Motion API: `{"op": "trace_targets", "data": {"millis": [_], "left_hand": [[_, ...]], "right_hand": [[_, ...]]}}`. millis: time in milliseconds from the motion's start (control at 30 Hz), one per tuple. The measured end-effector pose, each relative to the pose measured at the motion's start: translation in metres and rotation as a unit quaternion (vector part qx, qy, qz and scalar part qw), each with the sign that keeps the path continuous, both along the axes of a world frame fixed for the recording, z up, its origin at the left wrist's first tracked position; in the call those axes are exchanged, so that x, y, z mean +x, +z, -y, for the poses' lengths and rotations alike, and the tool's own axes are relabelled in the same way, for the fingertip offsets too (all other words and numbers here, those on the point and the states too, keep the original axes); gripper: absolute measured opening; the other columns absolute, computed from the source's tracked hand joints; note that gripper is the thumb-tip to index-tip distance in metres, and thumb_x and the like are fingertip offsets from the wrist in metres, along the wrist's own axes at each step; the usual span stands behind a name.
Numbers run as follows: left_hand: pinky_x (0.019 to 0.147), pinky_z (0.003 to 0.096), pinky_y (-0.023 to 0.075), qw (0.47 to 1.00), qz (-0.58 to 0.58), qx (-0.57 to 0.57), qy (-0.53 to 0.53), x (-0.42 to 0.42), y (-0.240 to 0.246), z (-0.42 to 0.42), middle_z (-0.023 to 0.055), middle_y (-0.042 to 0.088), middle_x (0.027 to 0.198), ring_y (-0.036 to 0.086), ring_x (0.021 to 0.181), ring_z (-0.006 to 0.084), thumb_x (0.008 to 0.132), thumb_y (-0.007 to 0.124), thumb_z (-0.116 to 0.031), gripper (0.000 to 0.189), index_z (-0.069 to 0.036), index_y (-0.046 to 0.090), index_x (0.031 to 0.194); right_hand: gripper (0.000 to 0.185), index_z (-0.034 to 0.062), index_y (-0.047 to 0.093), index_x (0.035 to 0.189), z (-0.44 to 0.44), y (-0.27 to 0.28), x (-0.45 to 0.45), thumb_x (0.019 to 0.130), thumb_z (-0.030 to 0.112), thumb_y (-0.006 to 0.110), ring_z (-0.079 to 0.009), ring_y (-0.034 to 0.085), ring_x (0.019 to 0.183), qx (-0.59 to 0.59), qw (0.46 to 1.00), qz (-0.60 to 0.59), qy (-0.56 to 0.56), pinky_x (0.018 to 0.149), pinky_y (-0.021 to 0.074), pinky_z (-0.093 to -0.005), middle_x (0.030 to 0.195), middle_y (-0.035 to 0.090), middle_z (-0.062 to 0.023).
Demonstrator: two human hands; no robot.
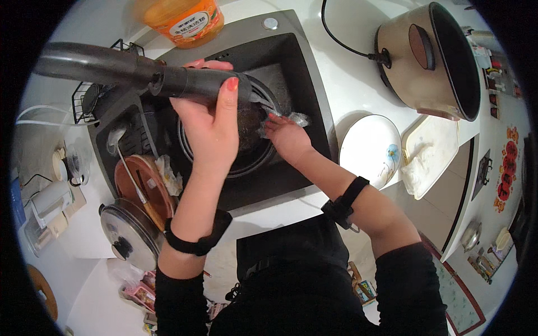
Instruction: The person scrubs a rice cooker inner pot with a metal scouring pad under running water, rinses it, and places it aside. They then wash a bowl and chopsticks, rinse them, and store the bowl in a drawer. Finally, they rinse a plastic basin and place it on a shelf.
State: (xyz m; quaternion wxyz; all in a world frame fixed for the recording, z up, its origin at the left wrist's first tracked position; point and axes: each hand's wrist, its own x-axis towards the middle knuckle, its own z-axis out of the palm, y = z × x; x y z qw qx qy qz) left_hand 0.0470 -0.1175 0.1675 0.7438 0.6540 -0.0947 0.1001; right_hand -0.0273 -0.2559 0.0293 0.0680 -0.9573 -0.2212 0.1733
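Observation:
My left hand (210, 134) grips the black pull-out faucet head (197, 86), its thumb along the side and fingers wrapped behind. Clear water (261, 101) runs from its end towards my right hand (290, 136). That hand is curled around a crumpled silvery scrubbing cloth (299, 119), which shows on both sides of the fingers; its exact kind is hard to tell. Below both hands, a round black pan (246, 168) sits in the dark sink basin (311, 126). Brownish specks or bubbles show inside the pan, partly hidden by my hands.
Right of the sink stand a beige cooker pot (414, 71) with a cord, a white flowered plate (365, 147) and a cream tray (437, 147). An orange-labelled tub (189, 25) stands behind. To the left are a ladle (134, 176), a brown basin (126, 176) and a lidded pot (130, 239).

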Motion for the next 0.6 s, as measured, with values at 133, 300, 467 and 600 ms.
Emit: {"op": "trace_targets", "data": {"millis": [133, 300, 467, 600], "left_hand": [[0.091, 0.0315, 0.0379, 0.995, 0.024, 0.094, 0.006, 0.014, -0.002, -0.015, 0.0131, 0.048, 0.106, 0.047, 0.098, 0.0176, 0.077, 0.058, 0.004, 0.048, -0.004, 0.028, 0.114], [0.094, 0.0333, 0.0384, 0.989, 0.070, 0.130, -0.021, 0.033, -0.005, -0.034, 0.0146, 0.047, 0.112, 0.047, 0.107, 0.0210, 0.073, 0.061, 0.007, 0.050, -0.005, 0.031, 0.112], [0.092, 0.0348, 0.0407, 0.978, 0.060, 0.193, -0.041, 0.033, -0.005, -0.058, 0.0142, 0.048, 0.114, 0.047, 0.108, 0.0226, 0.071, 0.062, 0.007, 0.052, -0.008, 0.033, 0.112], [0.093, 0.0347, 0.0389, 0.956, 0.081, 0.279, -0.044, 0.021, 0.003, -0.083, 0.0154, 0.049, 0.113, 0.048, 0.107, 0.0233, 0.069, 0.063, 0.007, 0.055, -0.006, 0.033, 0.112]], "right_hand": [[0.027, 0.0088, 0.058, 0.101, -0.004, 0.001, -0.003, 0.078, 0.012, 0.045, -0.0173, 0.037, 0.123, 0.017, 0.999, -0.011, -0.039, 0.100, 0.0335, -0.0321, 0.121, 0.052, -0.0023], [0.025, 0.0091, 0.059, 0.098, -0.003, 0.001, -0.003, 0.078, 0.012, 0.045, -0.0164, 0.037, 0.123, 0.029, 0.998, -0.021, -0.043, 0.097, 0.0363, -0.0315, 0.121, 0.052, -0.0015], [0.025, 0.0061, 0.060, 0.098, -0.004, 0.000, -0.002, 0.078, 0.012, 0.047, -0.0185, 0.040, 0.119, 0.056, 0.997, -0.012, -0.048, 0.097, 0.0357, -0.0316, 0.112, 0.056, -0.0047], [0.024, 0.0064, 0.061, 0.097, -0.005, -0.005, -0.002, 0.077, 0.011, 0.048, -0.0183, 0.041, 0.119, 0.056, 0.997, 0.000, -0.055, 0.097, 0.0356, -0.0309, 0.110, 0.057, -0.0047]]}}
